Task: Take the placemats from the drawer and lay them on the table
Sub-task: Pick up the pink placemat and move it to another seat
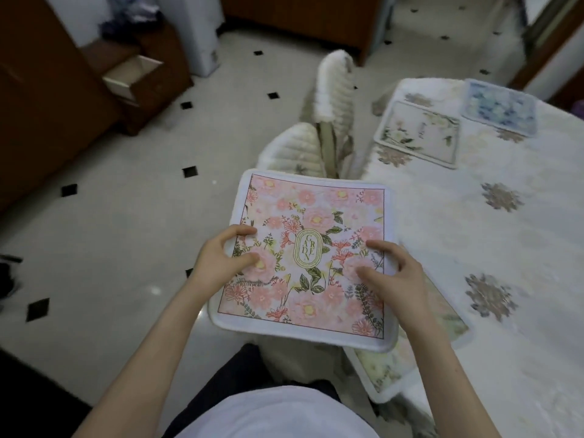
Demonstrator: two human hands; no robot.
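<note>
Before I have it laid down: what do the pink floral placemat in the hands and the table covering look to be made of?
Pink floral placemat: seems a soft padded fabric, matte, with a printed face and a thick fuzzy white border; it stays fairly flat held by left hand and right hand.

Table covering: looks like white textured cloth, perhaps lace or embossed, with muted flower medallions. The blur leaves the weave uncertain.

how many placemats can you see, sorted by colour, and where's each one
pink floral placemat, held in the left hand and right hand: 1
blue floral placemat, on the table: 1
white floral placemat, on the table: 1
pale yellow-green placemat, at the table's near edge: 1
total: 4
</note>
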